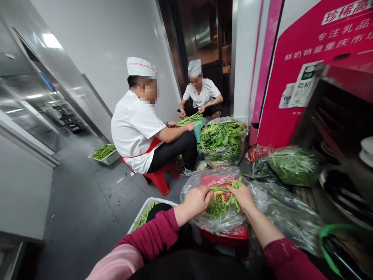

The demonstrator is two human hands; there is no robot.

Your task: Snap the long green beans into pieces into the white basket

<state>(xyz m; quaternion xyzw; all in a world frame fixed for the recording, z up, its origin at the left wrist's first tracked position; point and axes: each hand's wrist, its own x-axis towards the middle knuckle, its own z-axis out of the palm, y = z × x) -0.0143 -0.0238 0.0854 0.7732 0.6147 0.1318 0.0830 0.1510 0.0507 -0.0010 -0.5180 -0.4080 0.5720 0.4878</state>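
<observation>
Several green beans (235, 185) are bunched in my right hand (243, 197), whose fingers are closed around them. Some beans stretch leftward to my left hand (197, 201), which is closed in a pinch at their ends. Both hands are above a see-through plastic bag (192, 179) spread open over a red stool (227, 235). Inside the bag lies a small heap of short green trimmings (217, 209), with a yellow and black label near it. My left forearm passes over a white basket (145, 208) holding more green beans; the arm partly hides it.
Two people in white caps handle green stalks ahead, one seated on a red stool (163, 179). Near them stands a big bag of leafy greens (224, 142). Bagged vegetables (294, 165) and a dark shelf (344, 128) are at right. Another basket (109, 157) sits left.
</observation>
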